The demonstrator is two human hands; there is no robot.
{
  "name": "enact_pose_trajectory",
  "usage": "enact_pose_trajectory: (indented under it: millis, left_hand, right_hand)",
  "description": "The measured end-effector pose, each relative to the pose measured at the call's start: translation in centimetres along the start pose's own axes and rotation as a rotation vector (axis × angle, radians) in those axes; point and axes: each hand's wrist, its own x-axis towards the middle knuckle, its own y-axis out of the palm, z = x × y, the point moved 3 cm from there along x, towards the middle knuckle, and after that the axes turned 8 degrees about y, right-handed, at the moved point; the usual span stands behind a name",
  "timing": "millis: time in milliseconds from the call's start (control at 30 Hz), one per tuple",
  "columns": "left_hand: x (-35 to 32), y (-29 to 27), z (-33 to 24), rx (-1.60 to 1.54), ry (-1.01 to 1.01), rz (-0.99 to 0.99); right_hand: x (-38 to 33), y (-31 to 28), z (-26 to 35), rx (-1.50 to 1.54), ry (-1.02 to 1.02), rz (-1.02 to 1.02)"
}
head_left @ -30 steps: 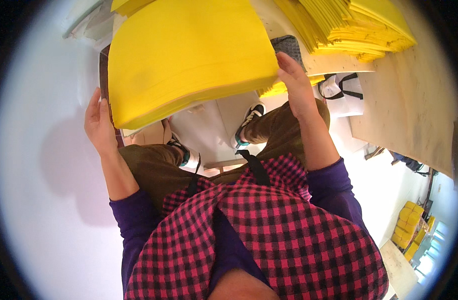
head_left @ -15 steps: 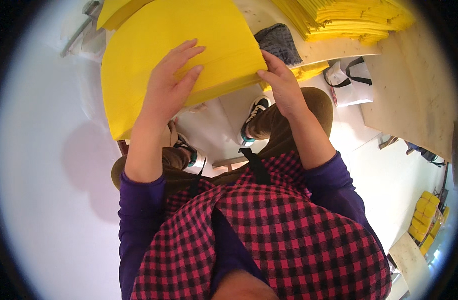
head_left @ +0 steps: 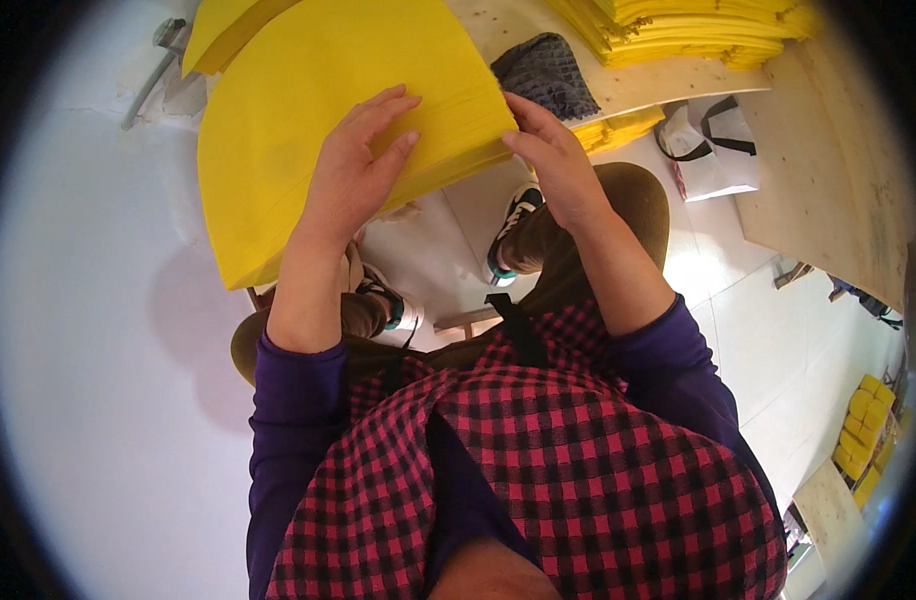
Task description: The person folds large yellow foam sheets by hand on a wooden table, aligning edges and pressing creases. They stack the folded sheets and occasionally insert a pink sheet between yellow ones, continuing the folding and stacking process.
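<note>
A thick stack of yellow sheets (head_left: 278, 150) with a smooth top lies before me; whether it is paper or cloth I cannot tell. Over its near part is my left hand (head_left: 354, 170), palm down, with thumb and fingers spread and nothing held. My right hand (head_left: 560, 165) is at the stack's right edge by the near corner. Its thumb and forefinger are apart, the tips against the sheet edges. The other right fingers are partly hidden.
Beyond the right hand a dark quilted cloth (head_left: 546, 75) sits on a wooden board (head_left: 668, 85). More yellow sheets (head_left: 698, 30) are piled at the far right. A white bag (head_left: 713, 150) with black handles stands below. Yellow bundles (head_left: 863, 425) are at the lower right.
The view has shifted slightly, so the stack sits a little further left. My left hand is slightly nearer the right one; both hands stay at the stack with much the same pose.
</note>
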Motion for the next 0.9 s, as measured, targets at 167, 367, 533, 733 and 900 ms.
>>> enact_pose_trajectory:
  millis: [167, 367, 533, 733, 900]
  left_hand:
    - [0.07, 0.1, 0.06, 0.016, 0.013, 0.007]
    - [-0.05, 0.12, 0.2, 0.009, 0.006, 0.01]
    - [-0.07, 0.2, 0.32, 0.016, 0.012, 0.017]
    - [-0.14, 0.2, 0.28, 0.047, 0.03, 0.024]
    - [-0.21, 0.18, 0.35, 0.048, 0.03, 0.024]
  right_hand:
    - [0.06, -0.04, -0.12, -0.02, -0.034, 0.007]
    - [0.2, -0.04, -0.23, -0.006, 0.005, -0.022]
    - [0.14, 0.06, -0.22, -0.009, 0.024, -0.087]
    - [0.7, -0.08, 0.01, -0.048, 0.045, -0.143]
    - [0.88, 0.25, 0.26, -0.057, 0.026, -0.139]
